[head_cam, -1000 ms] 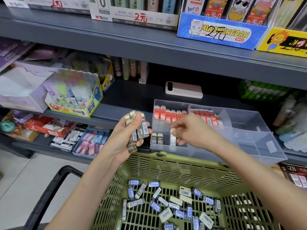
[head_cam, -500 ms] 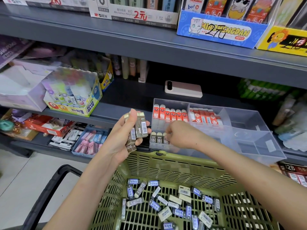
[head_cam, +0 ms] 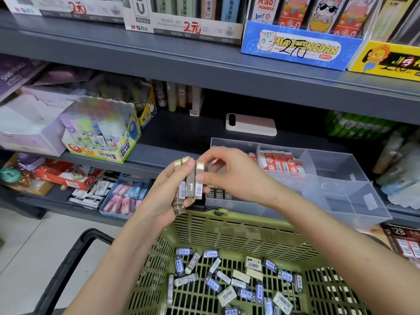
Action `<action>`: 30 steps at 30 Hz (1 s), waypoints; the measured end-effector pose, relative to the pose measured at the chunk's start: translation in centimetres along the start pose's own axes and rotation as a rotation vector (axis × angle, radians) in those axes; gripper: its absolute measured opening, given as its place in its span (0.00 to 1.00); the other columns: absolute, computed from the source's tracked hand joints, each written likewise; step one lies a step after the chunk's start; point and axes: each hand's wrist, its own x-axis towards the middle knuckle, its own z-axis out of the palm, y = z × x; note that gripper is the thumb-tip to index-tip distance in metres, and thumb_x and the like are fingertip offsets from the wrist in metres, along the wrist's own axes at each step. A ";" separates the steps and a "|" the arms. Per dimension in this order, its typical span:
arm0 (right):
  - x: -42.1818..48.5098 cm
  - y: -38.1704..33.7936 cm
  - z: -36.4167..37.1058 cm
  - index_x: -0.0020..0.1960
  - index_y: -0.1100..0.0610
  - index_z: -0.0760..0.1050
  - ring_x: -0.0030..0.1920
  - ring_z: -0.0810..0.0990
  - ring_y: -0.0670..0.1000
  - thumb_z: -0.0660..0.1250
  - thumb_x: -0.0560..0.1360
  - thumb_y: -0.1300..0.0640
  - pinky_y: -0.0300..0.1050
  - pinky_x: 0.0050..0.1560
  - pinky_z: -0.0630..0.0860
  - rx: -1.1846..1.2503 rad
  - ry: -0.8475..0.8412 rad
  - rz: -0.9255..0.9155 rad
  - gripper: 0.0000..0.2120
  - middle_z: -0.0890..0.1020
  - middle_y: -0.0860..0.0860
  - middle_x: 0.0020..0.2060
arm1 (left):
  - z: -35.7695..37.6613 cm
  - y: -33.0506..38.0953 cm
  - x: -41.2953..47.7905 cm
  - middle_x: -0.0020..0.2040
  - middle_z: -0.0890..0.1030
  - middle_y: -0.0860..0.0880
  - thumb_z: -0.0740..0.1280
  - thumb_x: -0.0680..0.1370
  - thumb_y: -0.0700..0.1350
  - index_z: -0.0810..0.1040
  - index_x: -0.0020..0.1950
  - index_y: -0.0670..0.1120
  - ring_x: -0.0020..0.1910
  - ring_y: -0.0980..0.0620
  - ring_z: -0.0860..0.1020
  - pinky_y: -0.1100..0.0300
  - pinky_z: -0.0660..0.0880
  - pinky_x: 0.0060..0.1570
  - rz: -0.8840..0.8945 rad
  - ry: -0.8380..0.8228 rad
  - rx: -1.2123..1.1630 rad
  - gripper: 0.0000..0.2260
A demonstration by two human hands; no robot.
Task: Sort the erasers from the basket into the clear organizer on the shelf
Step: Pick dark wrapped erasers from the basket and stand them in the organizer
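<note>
Now I'm watching the left hand (head_cam: pixel 162 201) gripping a bundle of erasers (head_cam: pixel 185 186), the right hand (head_cam: pixel 234 176) pinching the 1 nearest it.

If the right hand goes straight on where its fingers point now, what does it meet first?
The brown erasers held upright in the left hand. The right hand points leftward, and its fingertips seem to pinch the nearest one, though depth is unclear.
</note>
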 end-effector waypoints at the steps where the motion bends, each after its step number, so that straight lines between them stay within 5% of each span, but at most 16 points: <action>1: -0.2 0.0 -0.2 0.47 0.56 0.76 0.36 0.79 0.42 0.73 0.70 0.62 0.36 0.42 0.76 0.097 0.002 -0.008 0.07 0.78 0.43 0.35 | 0.0 0.0 0.0 0.34 0.81 0.42 0.68 0.70 0.53 0.74 0.56 0.40 0.25 0.52 0.79 0.69 0.65 0.16 0.002 0.001 -0.011 0.21; 5: -0.3 0.9 -2.9 0.44 0.58 0.73 0.31 0.77 0.51 0.73 0.67 0.69 0.40 0.31 0.76 0.470 0.092 0.069 0.13 0.78 0.51 0.32 | 0.0 0.1 0.2 0.39 0.84 0.43 0.70 0.67 0.53 0.74 0.51 0.43 0.31 0.49 0.82 0.68 0.65 0.16 -0.002 0.025 -0.039 0.18; 12: -1.2 3.8 -3.8 0.37 0.55 0.74 0.23 0.77 0.44 0.77 0.66 0.54 0.35 0.25 0.67 -0.375 -0.039 0.320 0.11 0.79 0.49 0.24 | -0.1 0.0 0.3 0.40 0.84 0.43 0.71 0.66 0.53 0.75 0.51 0.44 0.31 0.50 0.81 0.68 0.66 0.17 -0.015 0.039 -0.060 0.19; 15: -0.8 3.8 -2.5 0.37 0.59 0.80 0.33 0.75 0.42 0.73 0.69 0.52 0.39 0.34 0.66 -0.570 -0.096 0.317 0.10 0.74 0.48 0.24 | -0.1 0.0 0.3 0.40 0.84 0.43 0.71 0.66 0.53 0.75 0.51 0.44 0.30 0.50 0.81 0.69 0.66 0.17 -0.014 0.040 -0.059 0.18; 18: -0.1 3.4 -2.0 0.41 0.63 0.80 0.45 0.74 0.52 0.69 0.73 0.57 0.42 0.42 0.69 -0.606 -0.093 0.327 0.09 0.71 0.50 0.33 | -0.1 0.1 0.3 0.40 0.84 0.43 0.71 0.65 0.53 0.75 0.51 0.44 0.30 0.50 0.81 0.68 0.66 0.16 -0.011 0.036 -0.067 0.20; 20: 0.1 3.4 -2.0 0.43 0.64 0.78 0.39 0.77 0.53 0.62 0.76 0.62 0.43 0.42 0.73 -0.602 -0.161 0.377 0.08 0.78 0.54 0.37 | -0.1 0.1 0.3 0.40 0.84 0.43 0.71 0.66 0.53 0.75 0.51 0.44 0.30 0.51 0.81 0.68 0.66 0.16 -0.013 0.034 -0.069 0.19; 23: 0.1 3.3 -2.0 0.39 0.62 0.75 0.27 0.73 0.49 0.56 0.76 0.66 0.39 0.31 0.72 -0.598 -0.346 0.460 0.11 0.79 0.54 0.30 | -0.2 0.1 0.3 0.40 0.84 0.43 0.70 0.66 0.53 0.75 0.51 0.44 0.30 0.51 0.81 0.68 0.65 0.16 -0.017 0.026 -0.061 0.18; 30: 1.8 3.6 -1.4 0.42 0.64 0.79 0.21 0.71 0.45 0.59 0.77 0.65 0.35 0.29 0.71 -0.629 -0.504 0.520 0.11 0.79 0.54 0.31 | -0.2 0.1 0.2 0.40 0.84 0.43 0.70 0.66 0.53 0.75 0.51 0.44 0.30 0.51 0.80 0.68 0.66 0.16 -0.011 0.021 -0.063 0.18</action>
